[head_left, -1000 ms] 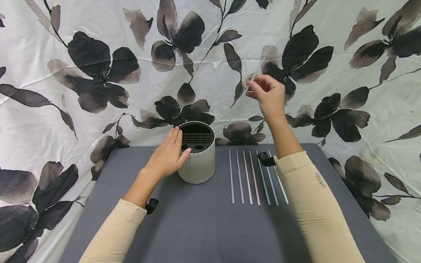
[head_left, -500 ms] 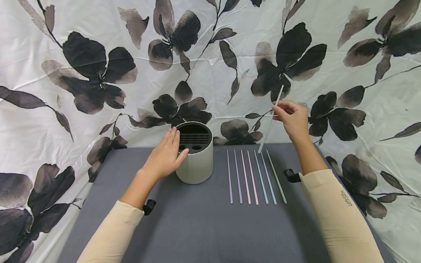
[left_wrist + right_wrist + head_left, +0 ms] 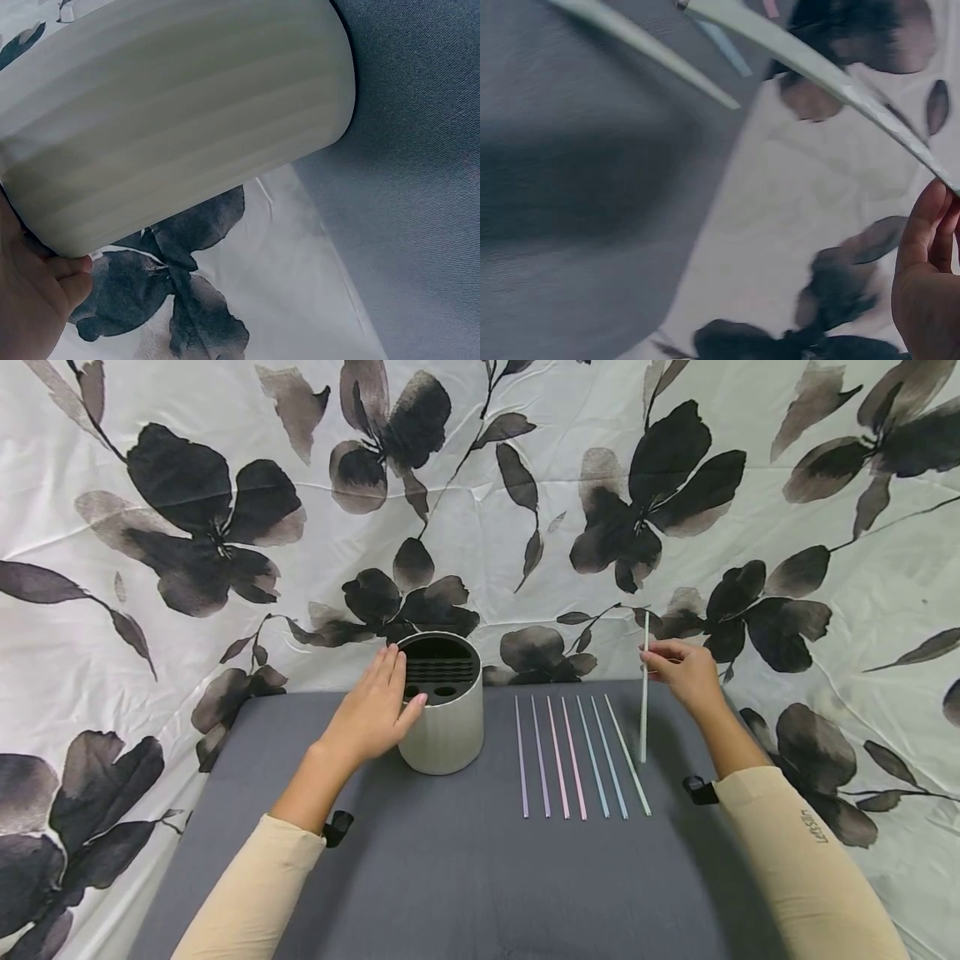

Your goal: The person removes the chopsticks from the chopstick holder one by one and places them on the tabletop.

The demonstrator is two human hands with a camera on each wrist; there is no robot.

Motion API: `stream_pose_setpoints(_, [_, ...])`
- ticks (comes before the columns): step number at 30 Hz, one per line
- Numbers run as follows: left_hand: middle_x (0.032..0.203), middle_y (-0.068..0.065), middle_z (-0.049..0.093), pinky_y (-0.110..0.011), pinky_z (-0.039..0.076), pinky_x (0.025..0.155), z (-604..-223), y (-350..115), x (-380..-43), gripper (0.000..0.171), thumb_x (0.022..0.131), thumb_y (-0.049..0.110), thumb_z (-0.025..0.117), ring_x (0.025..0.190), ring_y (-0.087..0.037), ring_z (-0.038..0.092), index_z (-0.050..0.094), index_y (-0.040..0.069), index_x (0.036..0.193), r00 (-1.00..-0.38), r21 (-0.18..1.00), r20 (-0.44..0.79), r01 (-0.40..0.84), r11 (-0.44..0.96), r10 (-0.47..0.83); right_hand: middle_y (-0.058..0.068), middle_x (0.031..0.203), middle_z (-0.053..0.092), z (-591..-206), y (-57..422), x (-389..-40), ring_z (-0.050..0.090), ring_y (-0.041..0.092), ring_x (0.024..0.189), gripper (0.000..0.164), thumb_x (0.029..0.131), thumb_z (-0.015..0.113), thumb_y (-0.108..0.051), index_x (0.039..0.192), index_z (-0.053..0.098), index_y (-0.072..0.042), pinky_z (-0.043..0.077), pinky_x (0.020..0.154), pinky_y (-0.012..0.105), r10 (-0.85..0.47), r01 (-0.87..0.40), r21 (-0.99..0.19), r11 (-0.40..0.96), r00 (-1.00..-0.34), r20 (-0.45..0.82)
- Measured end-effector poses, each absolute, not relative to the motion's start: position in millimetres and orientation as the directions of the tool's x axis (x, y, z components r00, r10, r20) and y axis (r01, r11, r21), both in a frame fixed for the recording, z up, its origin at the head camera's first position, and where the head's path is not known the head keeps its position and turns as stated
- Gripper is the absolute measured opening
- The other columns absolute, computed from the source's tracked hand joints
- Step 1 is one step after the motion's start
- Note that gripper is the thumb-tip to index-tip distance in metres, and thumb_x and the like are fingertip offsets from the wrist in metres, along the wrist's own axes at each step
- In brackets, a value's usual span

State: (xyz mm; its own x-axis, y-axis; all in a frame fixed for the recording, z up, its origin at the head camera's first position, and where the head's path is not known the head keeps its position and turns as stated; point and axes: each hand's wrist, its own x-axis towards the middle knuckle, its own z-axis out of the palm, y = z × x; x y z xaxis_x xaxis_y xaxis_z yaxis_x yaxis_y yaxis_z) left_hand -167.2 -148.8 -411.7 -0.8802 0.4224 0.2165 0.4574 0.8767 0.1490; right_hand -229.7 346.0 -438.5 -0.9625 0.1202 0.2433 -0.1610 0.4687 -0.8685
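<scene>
My left hand (image 3: 371, 710) rests on the left rim of a pale ribbed cylindrical holder (image 3: 442, 742), fingers straight and thumb spread toward its front. The holder's black insert has slots and round holes. At the table's right rear, my right hand (image 3: 682, 677) pinches a pale green straw (image 3: 643, 718) near its upper end. That straw hangs nearly upright, its lower end overlapping the table just right of a lying green straw (image 3: 628, 755). In the right wrist view, the held straw (image 3: 802, 56) slants down to the fingertips.
Left of the lying green straw are two blue straws (image 3: 611, 758), two pink ones (image 3: 557, 758) and two purple ones (image 3: 521, 758) in a spaced row. A grey cloth covers the table (image 3: 465, 877). Behind it hangs a white floral curtain (image 3: 465, 527).
My right hand has come down and to the right with the pale green straw, which has turned from slanted to nearly upright. My left hand has stayed on the holder.
</scene>
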Motion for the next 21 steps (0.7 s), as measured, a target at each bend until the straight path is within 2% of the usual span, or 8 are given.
stream_pose_setpoints(5, [0.169,-0.030,0.016,-0.052,0.016,0.130,-409,-150,-170,0.081,0.108,0.049,0.036,0.160,-0.041,0.010,0.020,-0.011,0.160,-0.877,0.148,0.216,0.463,0.874,0.429,-0.026,0.082,0.068,-463,361,-229,0.068,-0.007,0.070,0.041,0.099,0.072,-0.024,0.125,0.069,0.007,0.061,0.068,0.018,0.108,-0.074,-0.853,0.517,-0.983,0.150])
stream_pose_setpoints(8, [0.169,-0.030,0.016,-0.053,0.016,0.130,-408,-150,-171,0.081,0.108,0.049,0.036,0.160,-0.041,0.010,0.020,-0.011,0.160,-0.878,0.147,0.215,0.463,0.874,0.428,-0.018,0.087,0.073,-476,366,-228,0.067,-0.008,0.071,0.042,0.099,0.072,-0.026,0.125,0.070,0.006,0.061,0.069,0.019,0.102,-0.030,-0.829,0.559,-0.989,0.104])
stream_pose_setpoints(12, [0.169,-0.030,0.015,-0.052,0.015,0.130,-408,-150,-172,0.082,0.108,0.050,0.036,0.160,-0.040,0.009,0.019,-0.011,0.160,-0.879,0.148,0.207,0.463,0.874,0.430,0.002,0.095,0.079,-491,371,-226,0.068,-0.007,0.070,0.041,0.099,0.072,-0.029,0.123,0.072,0.003,0.061,0.067,0.020,0.093,0.000,-0.768,0.640,-0.993,0.077])
stream_pose_setpoints(14, [0.169,-0.030,0.014,-0.052,0.015,0.130,-408,-150,-172,0.082,0.108,0.050,0.036,0.160,-0.040,0.009,0.019,-0.011,0.160,-0.879,0.149,0.206,0.463,0.874,0.431,0.009,0.096,0.079,-498,374,-226,0.068,-0.006,0.068,0.040,0.098,0.073,-0.028,0.122,0.073,0.004,0.060,0.065,0.020,0.085,0.002,-0.751,0.660,-0.994,0.072])
stream_pose_setpoints(21, [0.169,-0.030,0.015,-0.052,0.016,0.130,-407,-150,-172,0.081,0.108,0.049,0.036,0.160,-0.040,0.009,0.020,-0.011,0.160,-0.881,0.146,0.206,0.457,0.877,0.425,0.013,0.096,0.078,-518,377,-228,0.068,-0.002,0.067,0.039,0.099,0.072,-0.024,0.122,0.071,0.007,0.063,0.067,0.027,0.064,0.007,-0.775,0.632,-0.997,0.043])
